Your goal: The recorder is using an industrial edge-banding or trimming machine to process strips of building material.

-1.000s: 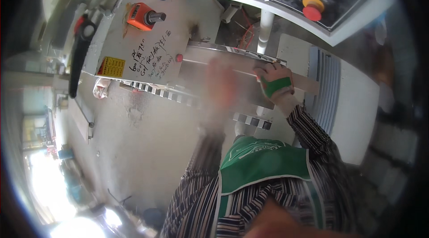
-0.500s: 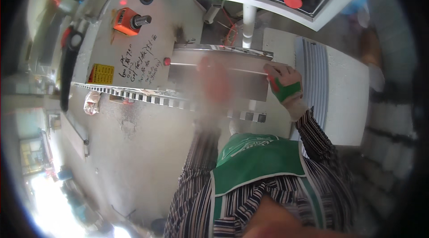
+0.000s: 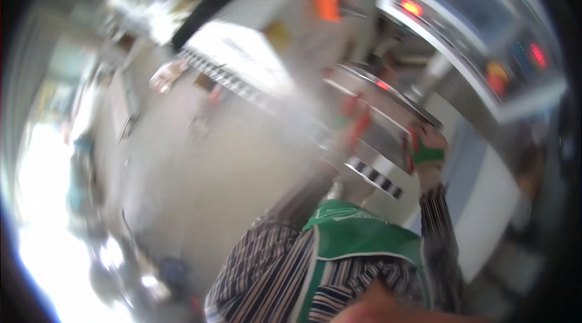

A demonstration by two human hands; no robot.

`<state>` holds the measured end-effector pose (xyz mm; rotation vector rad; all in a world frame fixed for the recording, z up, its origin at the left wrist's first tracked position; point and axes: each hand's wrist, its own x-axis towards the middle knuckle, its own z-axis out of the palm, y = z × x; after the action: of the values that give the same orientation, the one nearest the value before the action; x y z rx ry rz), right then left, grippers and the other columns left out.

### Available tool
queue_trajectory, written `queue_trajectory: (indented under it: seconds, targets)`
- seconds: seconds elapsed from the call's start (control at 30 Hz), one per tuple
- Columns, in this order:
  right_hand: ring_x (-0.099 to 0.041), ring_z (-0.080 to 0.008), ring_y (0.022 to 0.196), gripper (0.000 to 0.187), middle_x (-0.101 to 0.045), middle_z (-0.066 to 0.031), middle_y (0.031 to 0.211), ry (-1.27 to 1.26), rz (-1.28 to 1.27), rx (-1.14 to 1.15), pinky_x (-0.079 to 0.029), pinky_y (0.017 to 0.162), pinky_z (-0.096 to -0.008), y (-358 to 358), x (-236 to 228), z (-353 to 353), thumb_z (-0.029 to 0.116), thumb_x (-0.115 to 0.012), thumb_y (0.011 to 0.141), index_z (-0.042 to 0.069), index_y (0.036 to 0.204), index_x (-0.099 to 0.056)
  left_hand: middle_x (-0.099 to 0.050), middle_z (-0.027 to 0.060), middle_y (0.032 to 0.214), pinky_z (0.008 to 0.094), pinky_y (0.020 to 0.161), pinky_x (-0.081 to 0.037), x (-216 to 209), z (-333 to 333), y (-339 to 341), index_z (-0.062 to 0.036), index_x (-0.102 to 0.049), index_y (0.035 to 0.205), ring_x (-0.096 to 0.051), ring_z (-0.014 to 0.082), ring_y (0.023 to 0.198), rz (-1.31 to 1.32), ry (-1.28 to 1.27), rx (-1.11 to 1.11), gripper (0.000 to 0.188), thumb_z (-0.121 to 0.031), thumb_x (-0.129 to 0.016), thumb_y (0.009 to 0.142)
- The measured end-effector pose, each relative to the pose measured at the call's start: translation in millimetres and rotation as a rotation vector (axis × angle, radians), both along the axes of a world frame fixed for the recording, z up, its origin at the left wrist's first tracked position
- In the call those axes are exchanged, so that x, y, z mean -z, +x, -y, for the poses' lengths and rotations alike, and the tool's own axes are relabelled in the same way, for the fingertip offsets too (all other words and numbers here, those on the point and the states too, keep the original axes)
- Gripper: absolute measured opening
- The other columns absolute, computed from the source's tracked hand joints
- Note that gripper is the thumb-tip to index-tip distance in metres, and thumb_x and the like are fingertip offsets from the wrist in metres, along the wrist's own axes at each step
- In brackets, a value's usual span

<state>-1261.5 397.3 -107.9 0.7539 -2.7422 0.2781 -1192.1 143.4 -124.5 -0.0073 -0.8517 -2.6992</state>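
Strong motion smears the whole picture. My right hand [image 3: 429, 146], in a green and red hand covering, has its fingers curled at the right end of a thin pale strip [image 3: 385, 114]. That strip runs along a grey flat surface on the machine; whether it is a separate piece or the edge of a sheet I cannot tell. My left hand [image 3: 354, 124] is over the left part of the same surface, also with red and green on it, and its fingers are too blurred to read. A black-and-white chequered edge [image 3: 374, 179] lies on the near side of both hands.
A control panel [image 3: 458, 26] with a lit red button and a red-and-yellow knob hangs at the upper right. The light machine housing [image 3: 242, 50] with an orange device [image 3: 327, 6] stands at the upper left. A pale side table [image 3: 485, 202] is on the right.
The view has swung, so the machine and panel appear turned clockwise and shifted right. My right hand stays at the strip's right end; my left hand remains blurred over the surface.
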Motion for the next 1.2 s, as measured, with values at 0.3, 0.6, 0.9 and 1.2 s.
queue_trajectory:
  seconds: [0.3,0.6,0.9,1.2]
  targets:
    - [-0.064,-0.0320,0.113,0.031,-0.065,-0.0063,0.119,0.191,0.167,0.017,-0.054,0.094,-0.0485,-28.7,-3.5,20.6,0.038,-0.065,0.095,0.028,0.123,-0.071,-0.066,-0.0004,0.111,0.0261,0.087,-0.052,-25.5,-39.9,95.6,-0.0075,-0.053,0.150,-0.061,0.0095,0.098,0.254,-0.440,0.261,0.055,-0.032,-0.069,0.104]
    - [-0.063,-0.0342,0.113,0.037,-0.063,-0.0098,0.122,0.248,0.104,0.043,-0.054,0.093,-0.0479,-54.4,1.7,45.3,0.044,-0.067,0.096,0.024,0.128,-0.068,-0.067,0.0022,0.117,0.0276,0.092,-0.053,-1.8,-5.5,126.2,-0.0050,-0.054,0.149,-0.061,0.0102,0.104,0.522,-0.605,0.254,0.048,-0.027,-0.063,0.107]
    - [-0.068,-0.0294,0.096,0.019,-0.070,-0.0077,0.108,-0.866,0.514,-0.097,-0.055,0.075,-0.0456,-92.0,100.8,143.3,0.018,-0.070,0.096,0.016,0.115,-0.072,-0.063,0.0134,0.136,0.0396,0.105,-0.052,-10.8,-10.0,119.1,0.0024,-0.047,0.152,-0.065,0.0232,0.124,0.538,-0.539,0.370,0.057,-0.035,-0.058,0.110]
    - [-0.069,-0.0342,0.112,0.038,-0.073,-0.0123,0.122,-0.433,0.002,0.349,-0.058,0.093,-0.0477,72.7,37.7,-82.9,0.030,-0.063,0.097,0.017,0.133,-0.067,-0.066,0.0141,0.136,0.0375,0.101,-0.055,-11.8,-74.6,131.4,0.0004,-0.048,0.153,-0.067,0.0233,0.118,0.437,-0.713,0.927,0.055,-0.030,-0.062,0.109]
